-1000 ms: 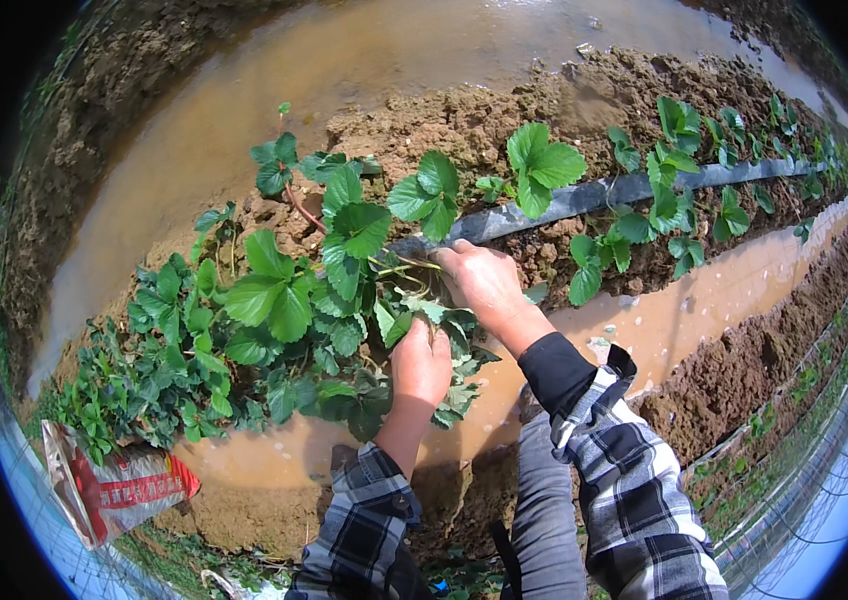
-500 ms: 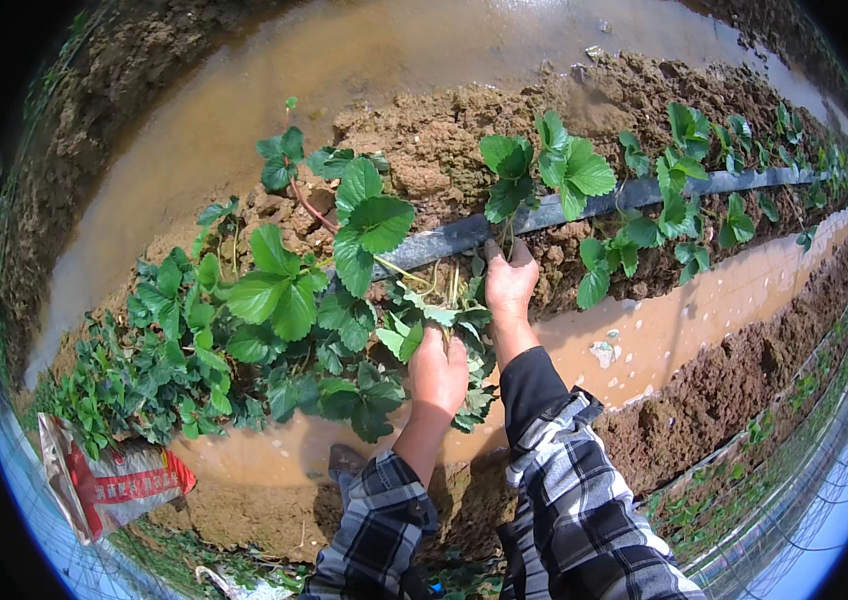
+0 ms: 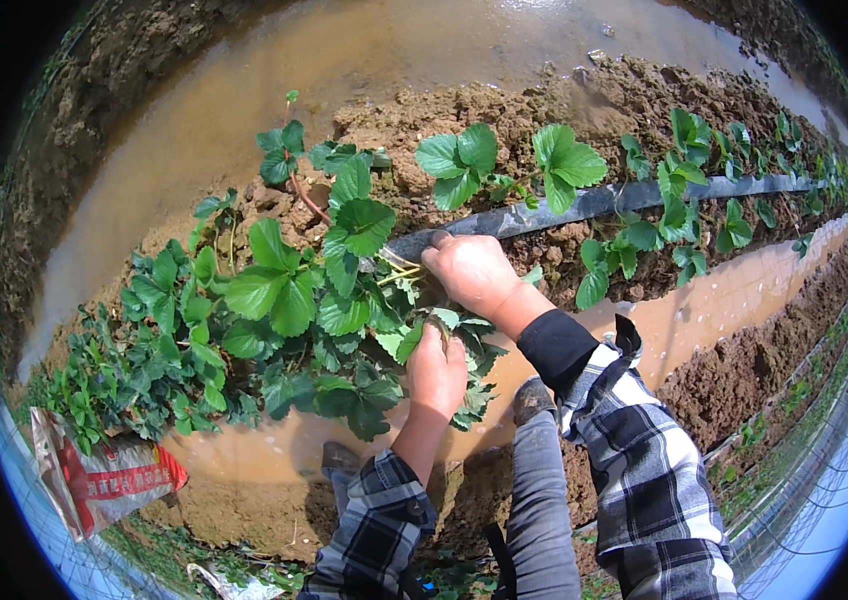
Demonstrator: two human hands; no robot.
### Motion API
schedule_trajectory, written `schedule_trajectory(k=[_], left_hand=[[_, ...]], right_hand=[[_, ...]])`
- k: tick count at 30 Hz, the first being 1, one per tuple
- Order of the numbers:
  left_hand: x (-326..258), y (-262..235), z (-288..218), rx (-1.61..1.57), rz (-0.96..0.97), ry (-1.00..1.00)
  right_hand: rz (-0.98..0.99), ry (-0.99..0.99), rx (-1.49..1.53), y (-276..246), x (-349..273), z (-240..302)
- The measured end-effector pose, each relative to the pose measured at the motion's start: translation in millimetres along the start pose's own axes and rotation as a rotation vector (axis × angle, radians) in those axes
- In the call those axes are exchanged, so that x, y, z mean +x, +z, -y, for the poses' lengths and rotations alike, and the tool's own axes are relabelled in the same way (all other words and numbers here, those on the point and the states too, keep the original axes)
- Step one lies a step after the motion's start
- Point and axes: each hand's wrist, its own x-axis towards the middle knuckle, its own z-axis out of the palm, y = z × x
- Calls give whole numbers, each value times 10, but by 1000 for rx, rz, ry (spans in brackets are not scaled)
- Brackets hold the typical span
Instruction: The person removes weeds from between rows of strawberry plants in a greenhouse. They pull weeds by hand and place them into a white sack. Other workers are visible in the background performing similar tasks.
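Strawberry plants (image 3: pixel 279 290) with broad green leaves grow thickly along the muddy ridge in front of me. My left hand (image 3: pixel 436 378) is closed around a bunch of strawberry leaves (image 3: pixel 410 342) low at the near side of the row. Above it, my right hand (image 3: pixel 479 280) is curled palm down beside the black hose (image 3: pixel 534 217). Pale strawberry stems (image 3: pixel 399 270) run in under its fingers, which are closed on them; the fingertips are partly hidden. Just beyond that hand stands another strawberry plant (image 3: pixel 461 165), its leaves spread over the hose.
Muddy water fills the far furrow (image 3: pixel 294 85) and the near furrow (image 3: pixel 689 345). More strawberry plants (image 3: pixel 679 225) follow the hose to the right. A red and white sack (image 3: pixel 109 480) lies at the lower left. My shoe (image 3: pixel 532 400) is at the near furrow's edge.
My right hand has left the base of the plant on the right and moved left to the stems near my left hand. That plant's leaves have spread out. My left hand has barely moved.
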Motion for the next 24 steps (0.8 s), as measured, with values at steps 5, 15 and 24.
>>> schedule_trajectory(k=[5, 15, 24], left_hand=[[-13, 30, -14, -111, -27, 5], [-34, -105, -101, -444, 63, -43], [-752, -390, -67, -904, 14, -392]], right_hand=[[-351, 773, 677, 221, -140, 0], [-658, 1024, 1057, 12, -637, 105], [190, 267, 568, -671, -1373, 1293]])
